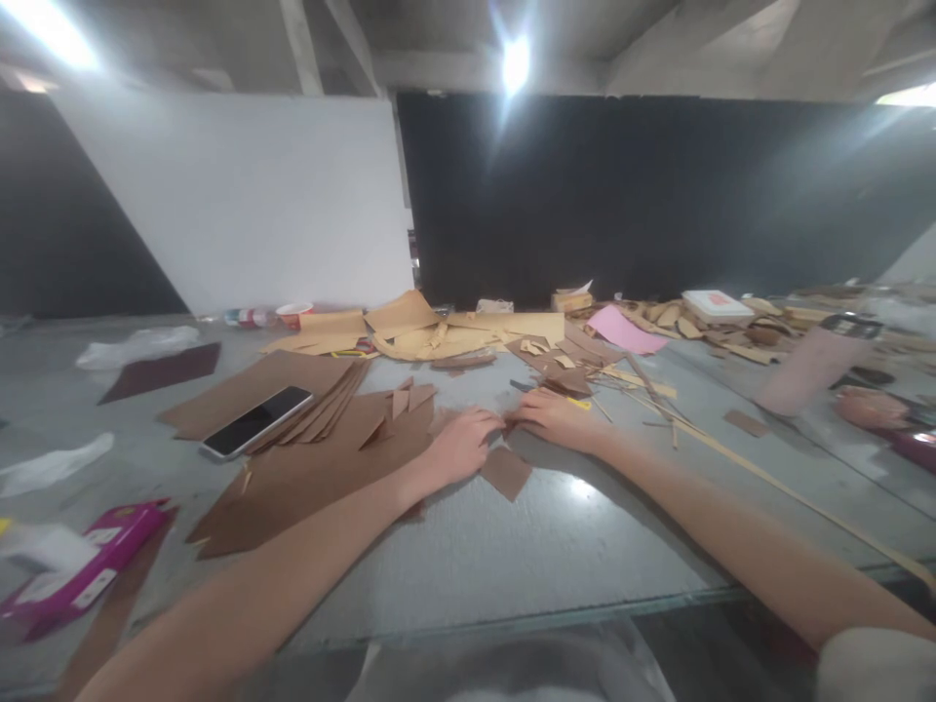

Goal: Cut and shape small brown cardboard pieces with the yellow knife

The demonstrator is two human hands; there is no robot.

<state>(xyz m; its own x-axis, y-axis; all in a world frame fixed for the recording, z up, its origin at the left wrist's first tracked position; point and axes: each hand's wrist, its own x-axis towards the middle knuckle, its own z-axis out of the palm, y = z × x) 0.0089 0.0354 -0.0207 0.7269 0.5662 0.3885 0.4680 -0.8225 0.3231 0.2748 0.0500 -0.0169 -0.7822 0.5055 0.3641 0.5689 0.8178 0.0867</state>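
My left hand (464, 444) and my right hand (556, 417) meet over the middle of the grey table. The fingers of both are bent and closed on a small brown piece of sheet material, mostly covered by the fingertips. Just below them a square brown piece (507, 474) lies flat. Left of my left hand, small folded brown pieces (401, 402) rest on a large brown sheet (292, 492). A cutter with a yellow part (577, 403) lies just beyond my right hand, partly covered by it.
A phone (257, 421) lies on stacked brown sheets at left. Nearer stands a magenta box (102, 561). Tan sheets (504, 327), a pink sheet (625, 329) and scraps spread along the back. A long tan strip (775, 480) crosses the right side, near a pink bottle (811, 369).
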